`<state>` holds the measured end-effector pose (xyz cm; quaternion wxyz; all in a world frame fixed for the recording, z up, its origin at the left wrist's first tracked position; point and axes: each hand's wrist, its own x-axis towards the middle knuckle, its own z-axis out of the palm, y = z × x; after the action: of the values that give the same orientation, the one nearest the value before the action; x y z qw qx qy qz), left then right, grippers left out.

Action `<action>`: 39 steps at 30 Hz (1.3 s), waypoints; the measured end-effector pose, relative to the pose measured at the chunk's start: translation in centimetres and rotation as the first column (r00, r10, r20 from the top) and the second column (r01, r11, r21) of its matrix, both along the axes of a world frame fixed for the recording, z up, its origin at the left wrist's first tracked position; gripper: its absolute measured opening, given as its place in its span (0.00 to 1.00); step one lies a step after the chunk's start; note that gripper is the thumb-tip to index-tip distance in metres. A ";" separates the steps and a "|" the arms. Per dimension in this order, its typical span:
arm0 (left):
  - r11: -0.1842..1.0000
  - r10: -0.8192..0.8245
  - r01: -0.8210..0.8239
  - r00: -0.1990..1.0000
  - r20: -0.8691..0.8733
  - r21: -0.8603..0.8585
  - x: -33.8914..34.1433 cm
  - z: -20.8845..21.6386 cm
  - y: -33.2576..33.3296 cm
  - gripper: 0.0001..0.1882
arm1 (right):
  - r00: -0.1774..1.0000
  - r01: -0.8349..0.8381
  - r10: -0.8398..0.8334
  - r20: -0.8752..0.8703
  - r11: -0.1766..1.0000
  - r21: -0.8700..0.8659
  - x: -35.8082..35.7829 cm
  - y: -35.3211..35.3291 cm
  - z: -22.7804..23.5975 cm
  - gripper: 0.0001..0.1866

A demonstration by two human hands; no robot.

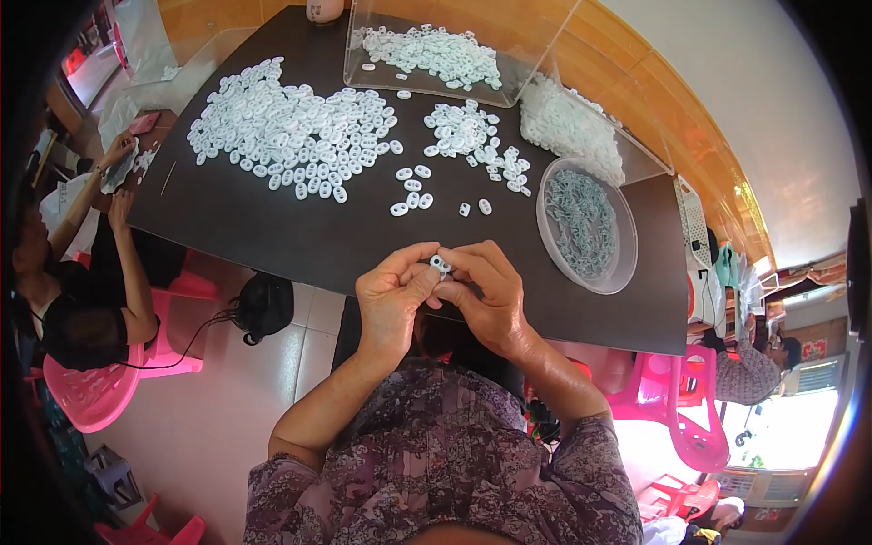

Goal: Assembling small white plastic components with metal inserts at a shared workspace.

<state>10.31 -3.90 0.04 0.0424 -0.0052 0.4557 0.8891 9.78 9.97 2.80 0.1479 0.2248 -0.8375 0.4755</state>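
Centrally, over the near edge of dark table: left hand and right hand meeting, fingertips of both pinched shut on one small white link. Beyond, on the tabletop: large heap of white links, smaller cluster, a few strays. To the right: round clear tub holding joined chain. At far edge: clear plastic box with more links. At left: another person's hand near the table corner.

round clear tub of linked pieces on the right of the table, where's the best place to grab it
Take the round clear tub by its bare rim, from the near right side: its open top holds the chain, loose white pieces crowd its left, and the clear box sits behind.
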 end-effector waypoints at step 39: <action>0.965 0.255 -0.263 0.929 -0.270 0.006 1.6 0.3 1.3 0.10 | 0.930 0.087 -0.101 -0.354 0.995 -0.055 0.7 -2.1 -0.5 0.18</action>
<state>11.90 -2.59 0.32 -0.1373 0.0545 0.4661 0.8723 10.48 7.83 2.35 0.3240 0.2642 -0.7974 0.4352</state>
